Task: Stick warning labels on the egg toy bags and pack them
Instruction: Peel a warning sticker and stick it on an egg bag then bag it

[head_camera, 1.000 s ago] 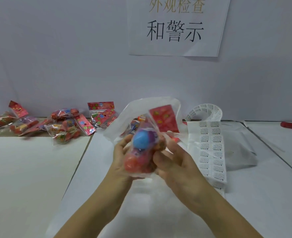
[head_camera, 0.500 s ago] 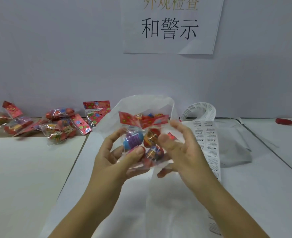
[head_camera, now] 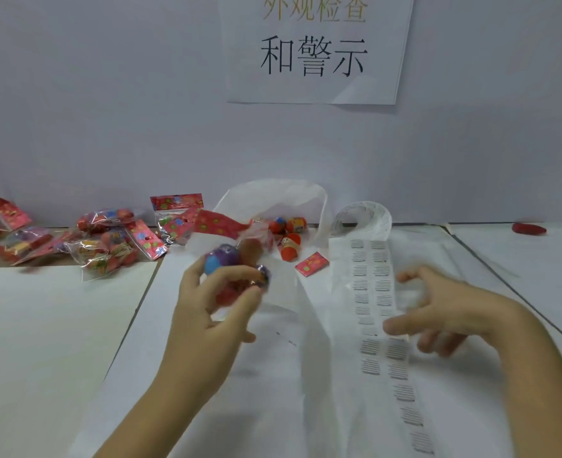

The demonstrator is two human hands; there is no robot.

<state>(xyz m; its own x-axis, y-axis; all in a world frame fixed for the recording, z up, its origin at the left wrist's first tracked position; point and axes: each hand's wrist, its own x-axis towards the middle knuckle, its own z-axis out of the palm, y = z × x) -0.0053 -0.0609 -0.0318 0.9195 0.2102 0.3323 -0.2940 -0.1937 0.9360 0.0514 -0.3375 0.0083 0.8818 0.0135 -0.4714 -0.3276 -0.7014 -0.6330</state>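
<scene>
My left hand grips a clear egg toy bag with a red header card, a blue and purple egg showing at its top. My right hand hovers with spread, loosely bent fingers over the strip of warning labels, and holds nothing. The strip runs from a roll at the back down toward me. Behind my left hand stands a white packing bag, open, with several egg toys inside.
Several more egg toy bags lie piled at the back left along the wall. A small red card lies beside the label strip. A red object sits far right. A paper sign hangs on the wall.
My right hand has let go of the egg toy bag and moved right over the label strip. My left hand now holds the bag alone, shifted a little left.
</scene>
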